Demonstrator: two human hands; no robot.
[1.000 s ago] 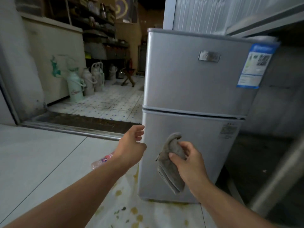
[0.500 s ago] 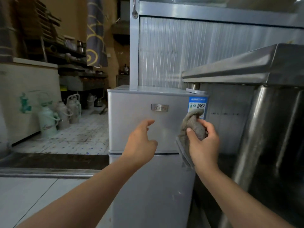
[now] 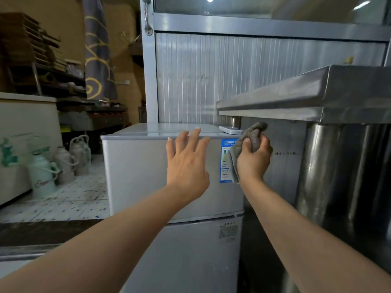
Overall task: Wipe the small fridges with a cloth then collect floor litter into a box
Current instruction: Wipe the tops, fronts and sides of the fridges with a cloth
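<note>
The small silver fridge [image 3: 148, 176] fills the centre of the frame, beside a steel counter [image 3: 317, 98] at right. My left hand [image 3: 186, 166] spreads flat, fingers apart, against its upper door. My right hand [image 3: 254, 159] clutches the grey cloth [image 3: 251, 138] at the fridge's top right corner.

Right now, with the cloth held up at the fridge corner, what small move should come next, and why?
Probably lay the cloth on the fridge top and wipe leftward: the right hand grips it at the top right corner, and the open left hand is at the front top edge.
</note>
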